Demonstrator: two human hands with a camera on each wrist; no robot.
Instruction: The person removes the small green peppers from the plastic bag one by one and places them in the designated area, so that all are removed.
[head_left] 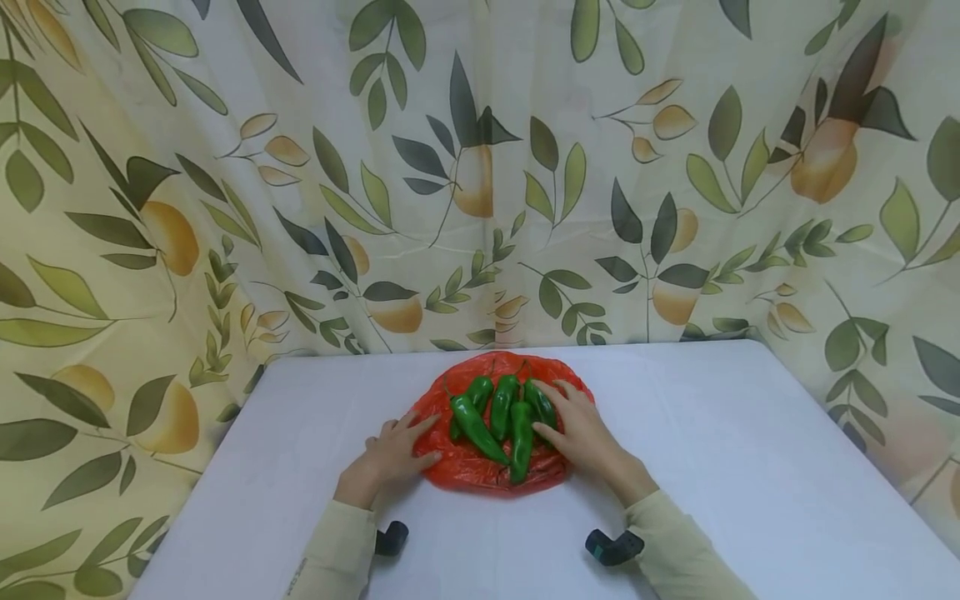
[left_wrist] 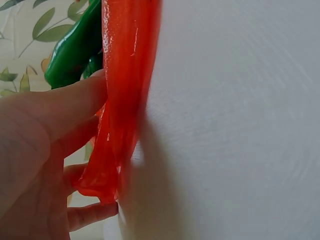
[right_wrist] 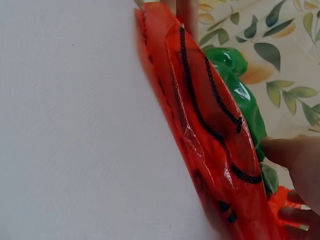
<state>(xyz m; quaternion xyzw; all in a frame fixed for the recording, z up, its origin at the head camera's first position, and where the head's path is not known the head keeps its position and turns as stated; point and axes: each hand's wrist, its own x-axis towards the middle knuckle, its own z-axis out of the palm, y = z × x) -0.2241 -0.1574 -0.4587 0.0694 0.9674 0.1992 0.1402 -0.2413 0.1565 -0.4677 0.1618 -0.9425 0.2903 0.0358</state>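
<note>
Several long green peppers (head_left: 472,425) lie in a loose pile on a crumpled red plastic bag (head_left: 480,482), spread out in the middle of the white table. My left hand (head_left: 392,454) rests at the bag's left edge with its fingers apart. The left wrist view shows its thumb against the red plastic (left_wrist: 131,65) and other fingers beside the bag's edge. On the right side, my right hand (head_left: 588,433) lies over the rightmost pepper (head_left: 542,402), fingers spread. In the right wrist view its thumb touches a green pepper (right_wrist: 245,100); black printed lines show on the bag.
A white-covered table (head_left: 720,467) extends around the bag. Behind it hangs a curtain (head_left: 480,183) with a leaf and fruit print. Dark devices (head_left: 615,547) sit at both wrists, by the light sleeves (head_left: 678,542).
</note>
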